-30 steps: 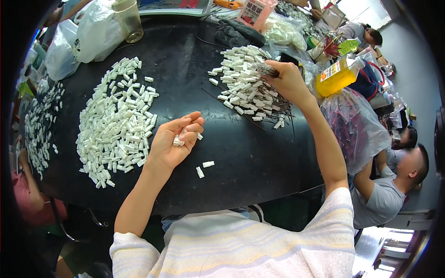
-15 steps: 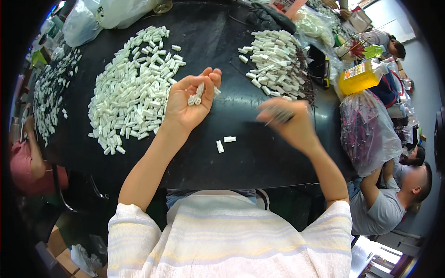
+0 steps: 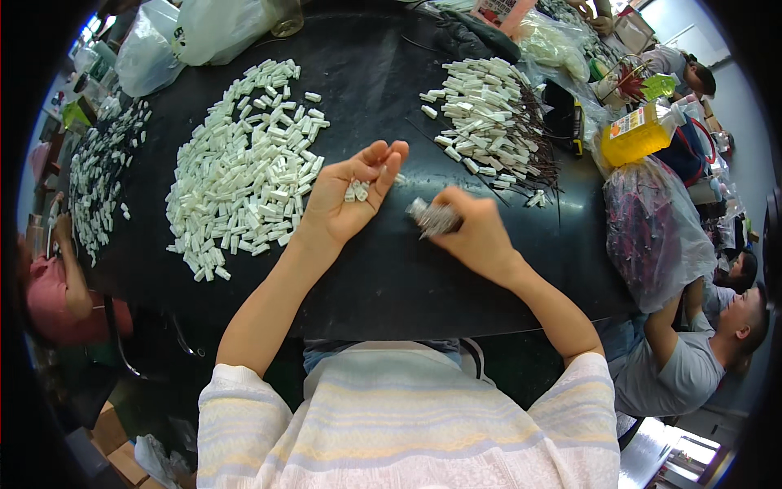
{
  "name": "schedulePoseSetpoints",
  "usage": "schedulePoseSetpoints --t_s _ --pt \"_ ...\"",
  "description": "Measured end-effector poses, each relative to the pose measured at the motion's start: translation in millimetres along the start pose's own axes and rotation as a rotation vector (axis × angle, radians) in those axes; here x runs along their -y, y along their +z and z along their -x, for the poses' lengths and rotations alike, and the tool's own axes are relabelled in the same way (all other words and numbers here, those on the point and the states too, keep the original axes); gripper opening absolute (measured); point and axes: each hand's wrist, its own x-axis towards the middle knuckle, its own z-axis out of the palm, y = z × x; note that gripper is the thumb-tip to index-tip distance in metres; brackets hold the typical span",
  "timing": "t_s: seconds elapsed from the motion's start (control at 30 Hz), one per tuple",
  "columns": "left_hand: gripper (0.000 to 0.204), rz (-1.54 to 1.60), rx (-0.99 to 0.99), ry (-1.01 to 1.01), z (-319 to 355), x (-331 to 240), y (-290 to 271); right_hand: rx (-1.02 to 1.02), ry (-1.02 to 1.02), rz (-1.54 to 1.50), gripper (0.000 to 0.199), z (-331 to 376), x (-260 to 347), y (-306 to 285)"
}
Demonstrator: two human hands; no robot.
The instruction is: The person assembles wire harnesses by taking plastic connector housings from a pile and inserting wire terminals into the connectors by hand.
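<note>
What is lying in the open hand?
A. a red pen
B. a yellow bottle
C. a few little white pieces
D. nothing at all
C: the left hand is palm up over the black table with a few little white pieces resting in it, like those in the big white pile beside it.

Yellow labelled jug [image 3: 638, 134] far right; white bags [image 3: 216, 28] far left.
</note>
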Motion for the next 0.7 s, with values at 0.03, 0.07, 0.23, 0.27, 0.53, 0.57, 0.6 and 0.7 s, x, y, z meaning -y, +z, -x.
schedulePoseSetpoints --t_s 0.03,0.07,0.23,0.27,0.53,0.57,0.6,0.7 --pt "0.025 -0.054 -0.006 -0.001 0.9 5.1 1.8 -0.078 0.039 -0.173 0.022 -5.7 4.3 -5.2" --pt "0.028 -0.047 0.052 -0.050 -1.2 6.4 -3.8 -0.108 0.135 -0.242 0.023 -10.9 5.9 -10.8" --pt "0.032 -0.104 0.200 -0.173 -5.1 14.7 -16.2 -0.181 -0.027 -0.184 0.020 -29.3 28.3 -16.1" --pt "0.031 0.031 0.279 -0.270 -5.4 11.2 -21.6 -0.160 -0.047 -0.192 0.019 -30.8 28.8 -13.9" --pt "0.030 0.071 0.069 -0.112 1.2 22.5 2.8 -0.056 0.489 -0.833 0.011 -20.7 -3.9 -12.1" --pt "0.030 0.075 0.079 -0.114 1.1 22.4 1.9 0.101 0.599 -1.093 0.011 -18.5 -3.6 -8.6" --pt "0.030 0.079 0.085 -0.108 3.9 21.6 1.2 0.088 0.551 -1.102 0.010 -18.3 0.6 -1.7" --pt "0.026 0.009 0.065 -0.099 3.0 19.8 4.0 0.004 0.513 -0.987 0.010 -18.9 0.6 3.4"
